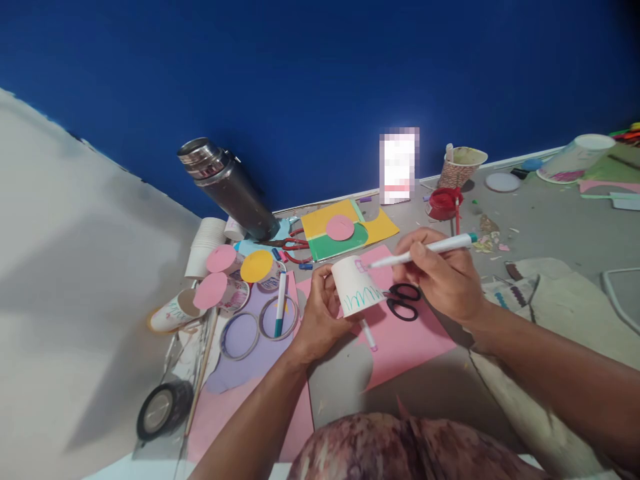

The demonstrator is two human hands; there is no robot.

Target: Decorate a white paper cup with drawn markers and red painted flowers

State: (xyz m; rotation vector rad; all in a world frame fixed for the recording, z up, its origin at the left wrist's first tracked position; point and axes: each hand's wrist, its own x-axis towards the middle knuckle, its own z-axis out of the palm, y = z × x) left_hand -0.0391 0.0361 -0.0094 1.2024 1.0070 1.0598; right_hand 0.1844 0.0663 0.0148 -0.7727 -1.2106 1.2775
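While your left hand (323, 323) holds one paper cup (354, 283), your right hand (443, 277) pinches one white marker (425, 251), tip at the cup's side. Left of your grip are two rings (258, 331) and three disc-topped cups (220, 290); between your hands, one scissors pair (403, 302). Grey table (340, 387) beneath, blue wall (310, 100) ahead.

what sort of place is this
Probably a craft workspace at a table, though whether in a home or a workshop isn't clear. Signs of it: cut pink paper, scissors and a cup with coloured marker lines.

no readable text or labels
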